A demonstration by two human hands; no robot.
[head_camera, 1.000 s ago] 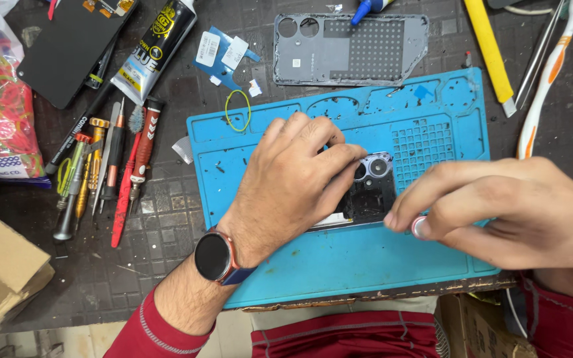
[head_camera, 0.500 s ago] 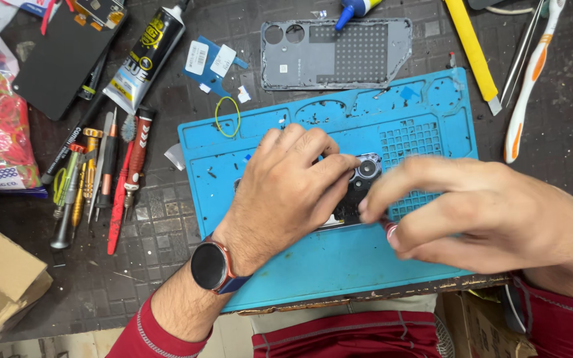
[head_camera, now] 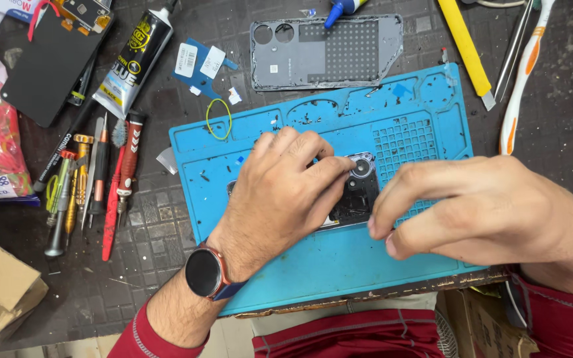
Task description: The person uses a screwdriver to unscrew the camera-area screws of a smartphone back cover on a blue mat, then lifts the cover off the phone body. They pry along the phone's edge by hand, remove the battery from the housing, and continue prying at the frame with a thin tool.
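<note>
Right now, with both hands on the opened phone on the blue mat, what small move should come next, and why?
Probably press down gently along the camera end. The left hand pins the phone on the blue mat with fingertips by the lens ring, and the right hand pinches its edge, so the part looks not yet seated.
</note>
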